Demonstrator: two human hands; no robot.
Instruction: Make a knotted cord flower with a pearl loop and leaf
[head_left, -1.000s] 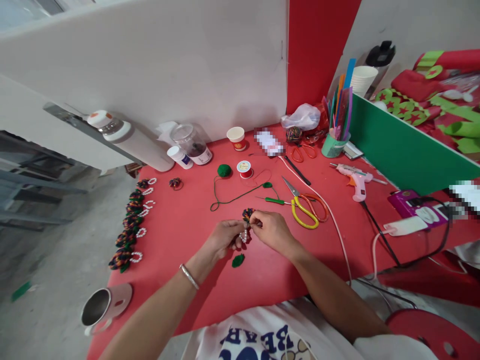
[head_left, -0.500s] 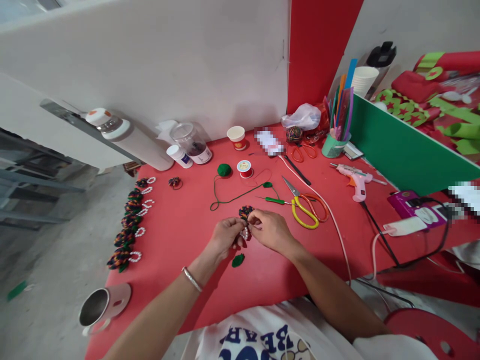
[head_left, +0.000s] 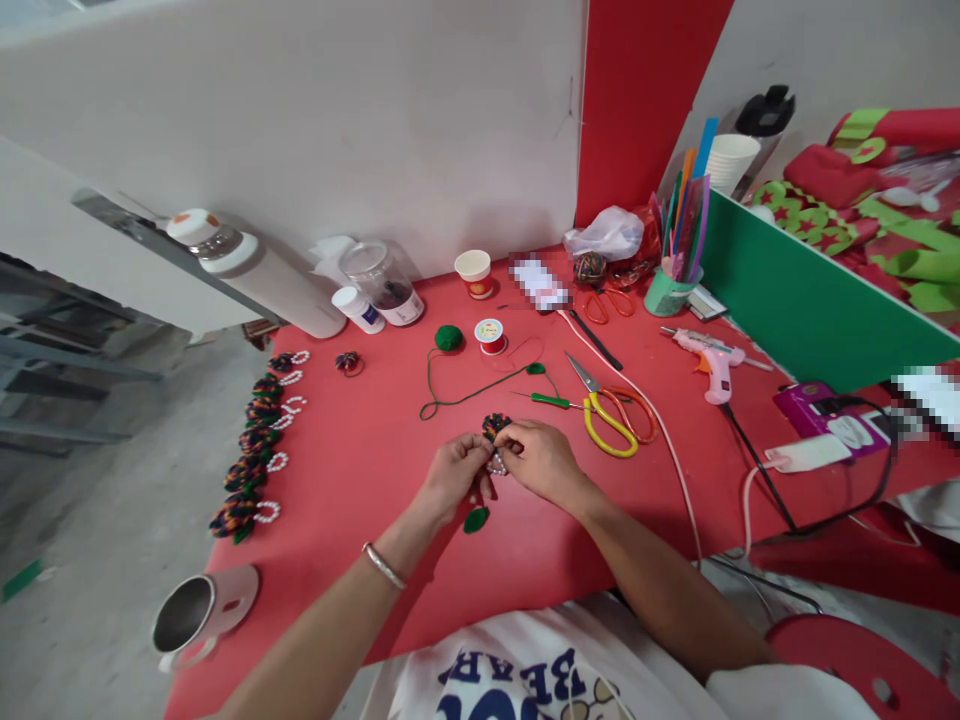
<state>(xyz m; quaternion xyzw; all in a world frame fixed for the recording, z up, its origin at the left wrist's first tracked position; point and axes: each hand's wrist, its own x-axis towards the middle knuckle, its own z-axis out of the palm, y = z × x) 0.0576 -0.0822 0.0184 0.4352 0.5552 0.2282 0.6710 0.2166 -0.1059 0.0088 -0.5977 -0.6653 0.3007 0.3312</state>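
A small multicoloured yarn flower (head_left: pixel 493 426) sits just below the middle of the frame, pinched between both hands above the red table (head_left: pixel 360 470). The right hand (head_left: pixel 546 462) grips its right edge with its fingertips. The left hand (head_left: pixel 452 476) closes on it from the left, and a string of white beads (head_left: pixel 496 466) seems to hang between the thumbs. A green leaf (head_left: pixel 475 520) lies just below the hands. Yellow scissors (head_left: pixel 611 415) lie near to the right, and a row of finished flowers (head_left: pixel 251 450) lines the table's left edge.
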